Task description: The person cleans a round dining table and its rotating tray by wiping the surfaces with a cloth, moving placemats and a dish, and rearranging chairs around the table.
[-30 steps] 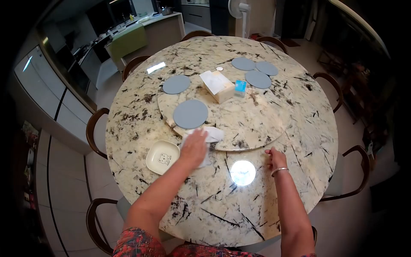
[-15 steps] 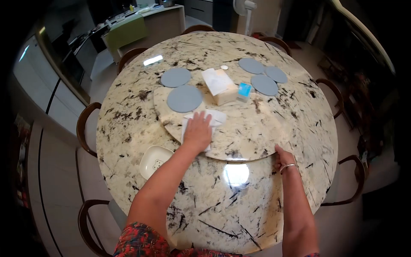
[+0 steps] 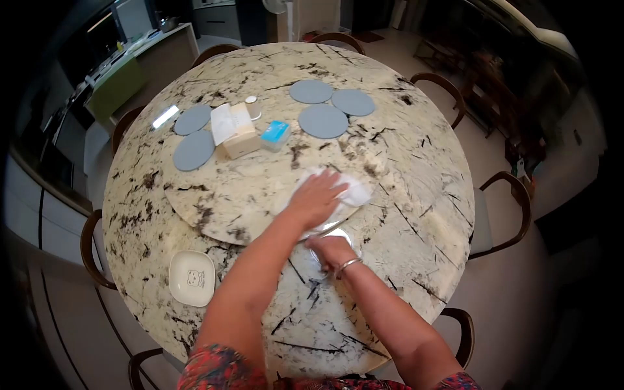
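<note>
My left hand (image 3: pixel 318 196) lies flat with fingers spread on a white cloth or paper towel (image 3: pixel 355 194), near the front right edge of a round stone turntable (image 3: pixel 260 188). Just below it, my right hand (image 3: pixel 330 252), with a bangle on the wrist, is curled at the turntable's rim; its fingertips are partly hidden. Behind the hands, a tissue box (image 3: pixel 240 144) and a small blue-topped clear box (image 3: pixel 275 132) stand among grey round mats (image 3: pixel 323 121), several in all.
A cream square dish (image 3: pixel 192 278) with an animal drawing sits on the large round marbled table (image 3: pixel 416 195), left of my forearms. Wooden-backed chairs (image 3: pixel 513 214) surround it. A counter with a green cloth (image 3: pixel 117 88) stands at the far left.
The camera view has swung to the right. My left hand has slid right with the white cloth, and my right hand is now close beside it at the rim.
</note>
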`<action>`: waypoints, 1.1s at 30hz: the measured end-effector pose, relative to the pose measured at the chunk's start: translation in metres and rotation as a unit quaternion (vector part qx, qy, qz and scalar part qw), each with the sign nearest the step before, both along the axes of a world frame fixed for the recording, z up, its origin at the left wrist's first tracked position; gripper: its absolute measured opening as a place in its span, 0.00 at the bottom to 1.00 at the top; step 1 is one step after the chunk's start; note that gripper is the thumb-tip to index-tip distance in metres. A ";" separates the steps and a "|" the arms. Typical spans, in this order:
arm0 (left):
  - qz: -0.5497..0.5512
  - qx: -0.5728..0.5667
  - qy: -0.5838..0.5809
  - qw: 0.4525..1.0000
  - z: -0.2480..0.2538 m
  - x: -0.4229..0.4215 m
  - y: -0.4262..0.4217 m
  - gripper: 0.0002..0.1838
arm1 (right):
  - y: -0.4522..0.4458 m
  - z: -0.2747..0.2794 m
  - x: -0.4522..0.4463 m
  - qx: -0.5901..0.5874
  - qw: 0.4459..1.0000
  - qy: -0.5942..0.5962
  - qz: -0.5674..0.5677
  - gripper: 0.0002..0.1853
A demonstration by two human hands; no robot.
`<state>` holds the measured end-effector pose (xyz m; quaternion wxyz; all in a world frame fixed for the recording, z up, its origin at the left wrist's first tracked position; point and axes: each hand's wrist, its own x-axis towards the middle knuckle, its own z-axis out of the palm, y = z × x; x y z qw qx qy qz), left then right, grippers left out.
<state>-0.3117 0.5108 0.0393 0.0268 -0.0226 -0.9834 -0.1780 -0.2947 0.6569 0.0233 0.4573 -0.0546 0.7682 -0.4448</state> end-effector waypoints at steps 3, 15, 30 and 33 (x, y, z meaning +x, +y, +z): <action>0.139 -0.037 0.003 0.990 -0.007 0.049 -0.042 0.25 | 0.018 0.024 0.006 -0.010 0.998 -0.058 0.005 0.20; 0.287 -0.090 0.000 0.954 -0.023 0.068 -0.029 0.26 | 0.073 -0.001 -0.161 0.047 0.957 0.237 -0.162 0.26; 0.437 0.217 0.111 0.866 -0.003 -0.053 -0.092 0.23 | 0.037 0.002 -0.214 0.058 0.939 0.305 -0.147 0.28; 0.294 -0.108 0.053 0.948 -0.016 -0.043 -0.075 0.24 | 0.033 -0.006 -0.202 0.072 0.945 0.297 -0.113 0.30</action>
